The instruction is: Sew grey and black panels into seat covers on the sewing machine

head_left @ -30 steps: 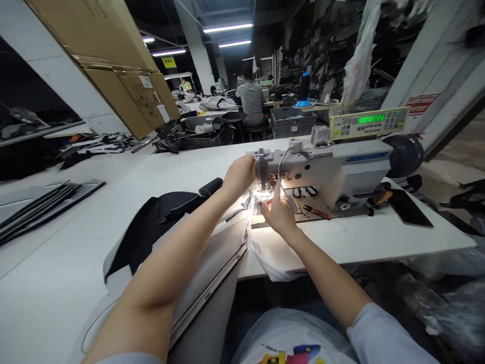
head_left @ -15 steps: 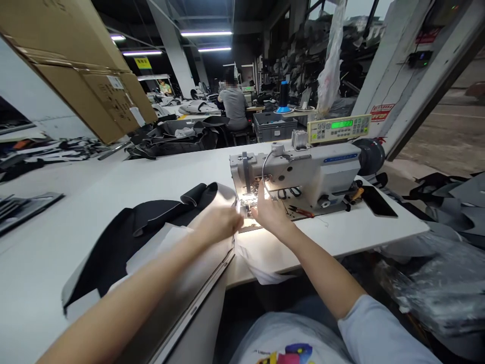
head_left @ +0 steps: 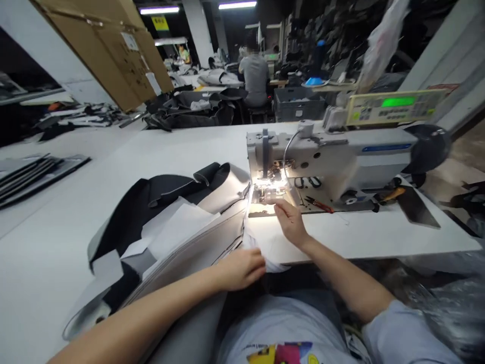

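An industrial sewing machine [head_left: 326, 151] stands on the table [head_left: 182, 144], with red-handled snips [head_left: 319, 205] lying just right of its needle plate [head_left: 271, 208]. Layered fabric pieces [head_left: 170, 194] lie left of the machine, and a stack of flat panels [head_left: 34, 174] lies farther left. Behind the table, a seated co-worker [head_left: 255, 76] is beside a plastic crate [head_left: 299, 103].

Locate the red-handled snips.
In the head view, the red-handled snips lie on the sewing machine's bed, just right of the person's right hand.
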`<state>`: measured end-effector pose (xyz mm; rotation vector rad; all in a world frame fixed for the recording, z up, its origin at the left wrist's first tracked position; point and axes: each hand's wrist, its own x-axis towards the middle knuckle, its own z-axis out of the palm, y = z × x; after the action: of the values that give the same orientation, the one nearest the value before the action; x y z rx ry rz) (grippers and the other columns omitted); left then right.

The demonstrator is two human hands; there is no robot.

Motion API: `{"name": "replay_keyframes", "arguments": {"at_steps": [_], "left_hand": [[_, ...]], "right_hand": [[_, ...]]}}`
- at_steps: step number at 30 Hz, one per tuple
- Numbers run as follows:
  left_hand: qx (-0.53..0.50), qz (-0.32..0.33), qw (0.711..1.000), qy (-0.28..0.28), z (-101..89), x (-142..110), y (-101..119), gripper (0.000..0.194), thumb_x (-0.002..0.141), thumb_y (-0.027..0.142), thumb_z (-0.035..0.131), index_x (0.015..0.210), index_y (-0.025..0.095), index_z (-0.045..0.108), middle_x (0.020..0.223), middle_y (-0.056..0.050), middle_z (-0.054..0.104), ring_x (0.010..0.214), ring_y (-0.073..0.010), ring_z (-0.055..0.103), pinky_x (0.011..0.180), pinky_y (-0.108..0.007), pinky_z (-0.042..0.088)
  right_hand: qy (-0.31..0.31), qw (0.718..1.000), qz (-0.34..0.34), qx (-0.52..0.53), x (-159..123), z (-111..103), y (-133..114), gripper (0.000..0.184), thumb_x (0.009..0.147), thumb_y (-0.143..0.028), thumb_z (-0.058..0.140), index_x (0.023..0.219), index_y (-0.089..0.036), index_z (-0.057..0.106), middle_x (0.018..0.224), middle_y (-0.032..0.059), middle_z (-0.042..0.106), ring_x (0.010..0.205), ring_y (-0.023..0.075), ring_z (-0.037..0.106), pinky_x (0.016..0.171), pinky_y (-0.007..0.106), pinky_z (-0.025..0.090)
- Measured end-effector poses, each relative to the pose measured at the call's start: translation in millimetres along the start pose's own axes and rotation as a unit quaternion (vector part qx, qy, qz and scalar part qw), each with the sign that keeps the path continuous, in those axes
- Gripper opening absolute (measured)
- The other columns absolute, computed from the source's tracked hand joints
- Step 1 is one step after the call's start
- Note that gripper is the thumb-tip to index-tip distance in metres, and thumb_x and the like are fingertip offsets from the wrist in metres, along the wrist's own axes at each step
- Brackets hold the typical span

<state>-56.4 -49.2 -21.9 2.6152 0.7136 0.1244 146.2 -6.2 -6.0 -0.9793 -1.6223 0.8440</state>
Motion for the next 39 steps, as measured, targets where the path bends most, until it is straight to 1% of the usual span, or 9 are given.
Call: {"name": "replay_keyframes", "arguments": {"at_steps": [3,6,13,17,20,22,29,33,39], "left_hand": [[-0.126,-0.141,0.977,0.097,-17.1,3,-2,0.028,0.092,0.023,0.046,0.116,0.018,0.059,0.109,-0.009,0.061,0.080,-0.0152,0.061,0.079,-0.029,0.051],[-0.189,-0.154,0.963,0.114,-23.6,6,-4,0.026,0.090,0.020,0.046,0.110,0.017,0.063,0.106,-0.009,0.062,0.079,-0.0149,0.059,0.079,-0.030,0.049],[-0.434,-0.144,0.853,0.251,-60.2,44,-9,0.042,0.089,0.044,0.055,0.123,0.020,0.061,0.108,-0.009,0.061,0.075,-0.0135,0.059,0.061,-0.024,0.044],[-0.489,-0.148,0.803,0.307,-79.0,76,-24,0.043,0.085,0.056,0.058,0.092,0.015,0.069,0.056,0.003,0.046,0.047,-0.0074,0.040,0.047,-0.021,0.031],[-0.494,-0.244,0.742,0.382,-82.8,97,-40,0.049,0.087,0.058,0.056,0.062,0.016,0.056,0.043,0.008,0.024,0.039,-0.0048,0.021,0.042,-0.021,0.016],[-0.530,-0.271,0.724,0.348,-85.3,109,-47,0.057,0.090,0.059,0.051,0.053,0.017,0.045,0.041,0.008,0.019,0.037,-0.0042,0.017,0.041,-0.021,0.012],[-0.615,-0.251,0.728,0.173,-92.9,127,-45,0.065,0.090,0.067,0.044,0.049,0.019,0.030,0.042,0.007,0.022,0.035,-0.0043,0.014,0.039,-0.020,0.012],[-0.423,-0.278,0.817,0.276,-79.8,116,-51,0.063,0.097,0.052,0.038,0.045,0.018,0.041,0.040,0.003,0.031,0.038,-0.0071,0.029,0.043,-0.023,0.022],[-0.427,-0.351,0.790,0.265,-67.0,112,-61,0.068,0.098,0.056,0.032,0.042,0.018,0.038,0.039,0.003,0.026,0.035,-0.0076,0.026,0.042,-0.025,0.020]], "right_hand": [[-0.128,0.968,-0.089,-0.195,2,-13,34,0.036,0.094,-0.028,0.035,0.108,-0.020,0.068,0.093,0.0065,0.071,0.084,0.0176,0.065,0.078,0.031,0.050],[-0.234,0.923,-0.122,-0.280,4,-18,63,0.036,0.091,-0.018,0.038,0.108,-0.020,0.070,0.084,0.0051,0.072,0.071,0.0148,0.063,0.068,0.026,0.046],[-0.209,0.919,-0.140,-0.304,2,-13,71,0.030,0.090,-0.015,0.042,0.097,-0.020,0.071,0.074,0.0024,0.068,0.063,0.0132,0.058,0.062,0.023,0.040],[-0.198,0.943,-0.105,-0.247,3,-15,68,0.030,0.087,-0.012,0.039,0.096,-0.019,0.067,0.080,0.0025,0.069,0.068,0.0125,0.060,0.067,0.023,0.044],[-0.203,0.951,-0.117,-0.203,5,-19,69,0.029,0.085,-0.012,0.037,0.087,-0.019,0.065,0.076,0.0026,0.068,0.066,0.0127,0.060,0.066,0.023,0.046],[-0.215,0.949,-0.137,-0.184,5,-21,69,0.027,0.083,-0.012,0.036,0.078,-0.020,0.062,0.069,0.0015,0.064,0.061,0.0125,0.057,0.063,0.023,0.045],[-0.261,0.930,-0.204,-0.158,3,-23,65,0.029,0.083,-0.010,0.035,0.072,-0.021,0.059,0.061,-0.0005,0.058,0.054,0.0110,0.051,0.056,0.022,0.041],[-0.243,0.928,-0.203,-0.194,-1,-20,68,0.029,0.085,-0.012,0.036,0.083,-0.020,0.063,0.068,0.0012,0.065,0.057,0.0124,0.056,0.061,0.023,0.045],[-0.255,0.921,-0.206,-0.213,-1,-18,69,0.029,0.083,-0.011,0.037,0.083,-0.020,0.065,0.070,0.0015,0.067,0.060,0.0130,0.058,0.060,0.023,0.043]]}}
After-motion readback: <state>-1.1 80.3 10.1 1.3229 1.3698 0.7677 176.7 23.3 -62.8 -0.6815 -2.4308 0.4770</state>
